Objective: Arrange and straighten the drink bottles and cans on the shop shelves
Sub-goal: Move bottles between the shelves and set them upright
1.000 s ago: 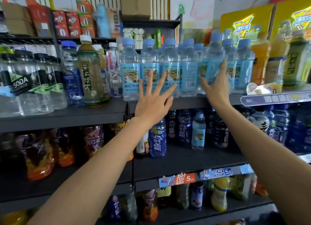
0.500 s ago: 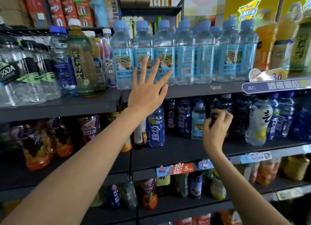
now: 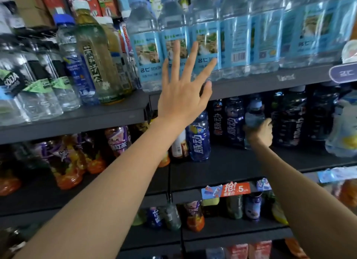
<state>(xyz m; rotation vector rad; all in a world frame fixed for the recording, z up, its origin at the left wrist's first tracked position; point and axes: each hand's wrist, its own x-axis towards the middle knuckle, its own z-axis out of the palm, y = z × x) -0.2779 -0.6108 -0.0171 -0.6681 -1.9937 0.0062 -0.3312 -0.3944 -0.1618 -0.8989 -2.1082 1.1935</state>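
Now your left hand [image 3: 182, 96] is spread wide, fingers straight, in front of the blue-label water bottles [image 3: 207, 40] on the upper shelf [image 3: 251, 83]; whether the fingertips touch them you cannot tell. Below that shelf's front edge, your right hand [image 3: 259, 132] is curled around a small pale-blue bottle [image 3: 254, 113] standing among dark drink bottles [image 3: 231, 121]. Bare shelf board lies in front of that row.

place: shop, drinks aisle | evidence: dark tiered shelves [image 3: 251, 84] packed with rows of water bottles [image 3: 206, 46] and soft-drink bottles [image 3: 199, 138] | price tags [image 3: 236, 189] clipped on shelf edges
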